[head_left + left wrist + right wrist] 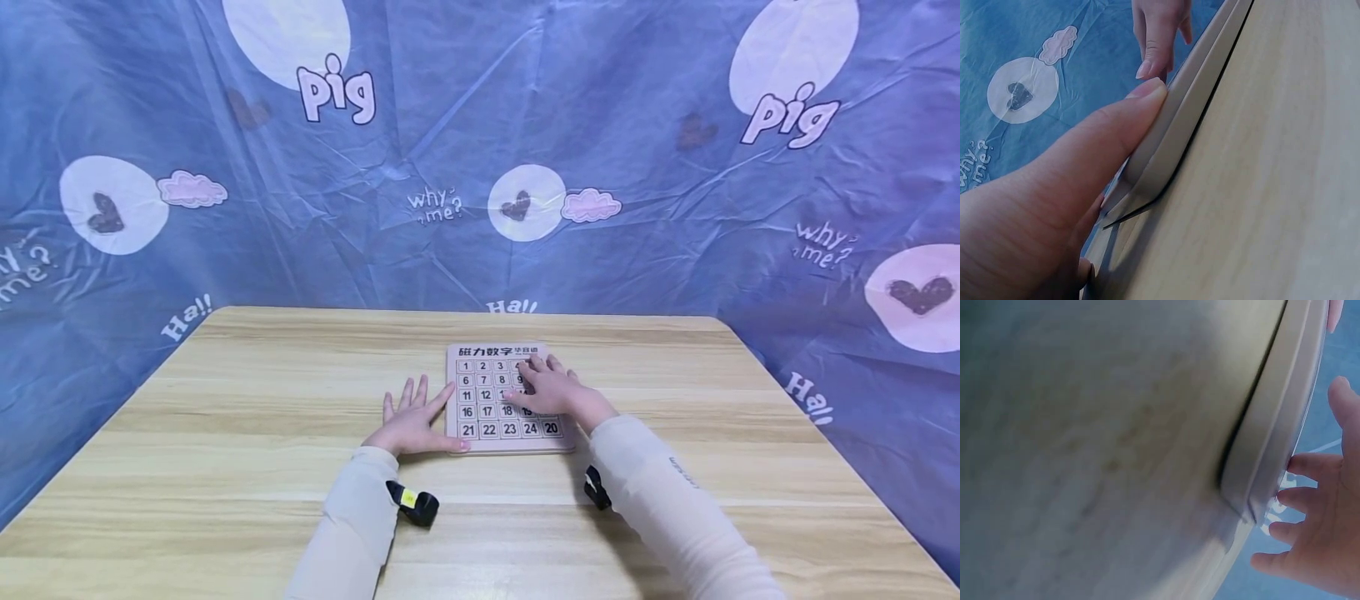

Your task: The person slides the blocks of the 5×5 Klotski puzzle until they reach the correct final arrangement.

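A pale pink number slide puzzle [510,443] lies flat on the table, with Chinese lettering along its top and rows of numbered square tiles. My left hand [411,427] is spread at its left side; the thumb rests on the near left corner and the index finger reaches the left edge. In the left wrist view that thumb [1110,128] presses on the puzzle's rim [1172,125]. Over the upper right tiles, my right hand [553,392] has its fingers spread and hides several numbers. The right wrist view shows the fingers [1300,500] apart, beyond the puzzle's side [1266,431]; fingertip contact is unclear.
The light wooden table [225,433] extends around the puzzle on all sides. A blue printed cloth [420,150] hangs behind the table and at both sides. Black wrist devices, one being the left strap [417,505], sit at both sleeves.
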`<state>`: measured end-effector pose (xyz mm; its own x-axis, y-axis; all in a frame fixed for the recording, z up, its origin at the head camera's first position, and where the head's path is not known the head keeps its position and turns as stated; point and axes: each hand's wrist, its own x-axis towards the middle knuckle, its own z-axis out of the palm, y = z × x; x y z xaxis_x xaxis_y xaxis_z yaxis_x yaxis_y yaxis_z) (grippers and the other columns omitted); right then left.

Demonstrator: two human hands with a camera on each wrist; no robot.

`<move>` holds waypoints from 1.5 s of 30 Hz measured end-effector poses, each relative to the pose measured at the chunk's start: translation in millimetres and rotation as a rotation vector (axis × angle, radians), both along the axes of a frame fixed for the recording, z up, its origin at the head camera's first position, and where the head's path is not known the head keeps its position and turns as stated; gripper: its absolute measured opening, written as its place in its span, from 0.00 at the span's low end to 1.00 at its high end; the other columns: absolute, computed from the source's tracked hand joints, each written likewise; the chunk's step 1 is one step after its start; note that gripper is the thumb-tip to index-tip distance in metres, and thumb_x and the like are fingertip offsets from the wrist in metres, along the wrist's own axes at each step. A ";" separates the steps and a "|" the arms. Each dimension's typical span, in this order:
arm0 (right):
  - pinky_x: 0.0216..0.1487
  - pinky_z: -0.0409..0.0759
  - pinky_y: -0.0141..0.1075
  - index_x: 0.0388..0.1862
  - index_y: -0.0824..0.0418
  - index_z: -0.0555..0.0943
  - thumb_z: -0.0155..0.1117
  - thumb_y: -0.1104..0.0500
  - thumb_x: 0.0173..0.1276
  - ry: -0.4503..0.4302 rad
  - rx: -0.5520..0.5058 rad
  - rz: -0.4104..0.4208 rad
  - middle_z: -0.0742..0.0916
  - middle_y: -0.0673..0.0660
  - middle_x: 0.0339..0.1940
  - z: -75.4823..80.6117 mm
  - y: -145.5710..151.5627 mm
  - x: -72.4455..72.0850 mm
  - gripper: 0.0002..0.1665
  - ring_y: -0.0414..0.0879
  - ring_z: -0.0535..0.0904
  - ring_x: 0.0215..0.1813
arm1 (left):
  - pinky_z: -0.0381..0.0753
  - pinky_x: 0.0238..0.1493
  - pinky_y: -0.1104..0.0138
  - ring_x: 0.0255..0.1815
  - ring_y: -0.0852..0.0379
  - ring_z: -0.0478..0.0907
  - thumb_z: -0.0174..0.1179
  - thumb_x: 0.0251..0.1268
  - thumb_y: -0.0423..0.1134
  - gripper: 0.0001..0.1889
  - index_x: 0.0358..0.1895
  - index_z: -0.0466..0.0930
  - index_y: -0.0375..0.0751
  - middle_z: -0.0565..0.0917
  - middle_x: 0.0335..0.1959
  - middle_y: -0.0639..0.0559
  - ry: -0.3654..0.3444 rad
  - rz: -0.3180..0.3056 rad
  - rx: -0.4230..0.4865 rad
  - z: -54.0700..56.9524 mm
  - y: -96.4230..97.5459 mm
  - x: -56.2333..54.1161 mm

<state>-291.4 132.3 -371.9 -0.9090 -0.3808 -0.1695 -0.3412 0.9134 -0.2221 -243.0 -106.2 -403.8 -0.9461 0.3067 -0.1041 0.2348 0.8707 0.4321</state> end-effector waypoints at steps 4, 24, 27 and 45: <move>0.57 0.42 0.61 0.66 0.61 0.54 0.44 0.32 0.58 -0.002 0.000 -0.007 0.52 0.64 0.66 0.8 -1.7 -0.6 0.46 0.63 0.40 0.65 | 0.22 0.55 0.44 0.64 0.42 0.26 0.55 0.29 0.74 0.54 0.67 0.44 0.61 0.36 0.66 0.39 -0.003 -0.002 0.003 0.8 -0.2 -0.2; 0.54 0.47 0.63 0.63 0.63 0.60 0.44 0.37 0.61 0.041 0.036 0.201 0.59 0.65 0.64 16.4 41.9 69.3 0.40 0.65 0.48 0.63 | 0.21 0.54 0.44 0.64 0.42 0.26 0.55 0.29 0.73 0.54 0.67 0.45 0.60 0.36 0.66 0.38 0.002 -0.003 0.011 1.1 -0.2 0.1; 0.55 0.47 0.62 0.63 0.63 0.60 0.44 0.36 0.61 0.030 0.030 0.217 0.59 0.65 0.64 17.1 45.8 81.4 0.41 0.65 0.48 0.63 | 0.21 0.55 0.44 0.64 0.42 0.25 0.56 0.30 0.73 0.54 0.67 0.44 0.61 0.37 0.66 0.38 -0.001 -0.003 0.013 0.7 -0.2 0.6; 0.53 0.48 0.64 0.63 0.65 0.60 0.45 0.37 0.61 0.035 -0.001 0.209 0.57 0.67 0.65 10.7 47.8 83.9 0.41 0.66 0.47 0.63 | 0.21 0.54 0.45 0.64 0.42 0.25 0.56 0.29 0.72 0.54 0.67 0.43 0.61 0.36 0.66 0.38 -0.009 -0.009 0.011 0.4 0.0 1.4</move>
<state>-207.5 180.1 -361.2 -0.8154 -0.5619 -0.1391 -0.5308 0.8217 -0.2073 -241.6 -106.3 -403.4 -0.9423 0.3166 -0.1089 0.2389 0.8638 0.4436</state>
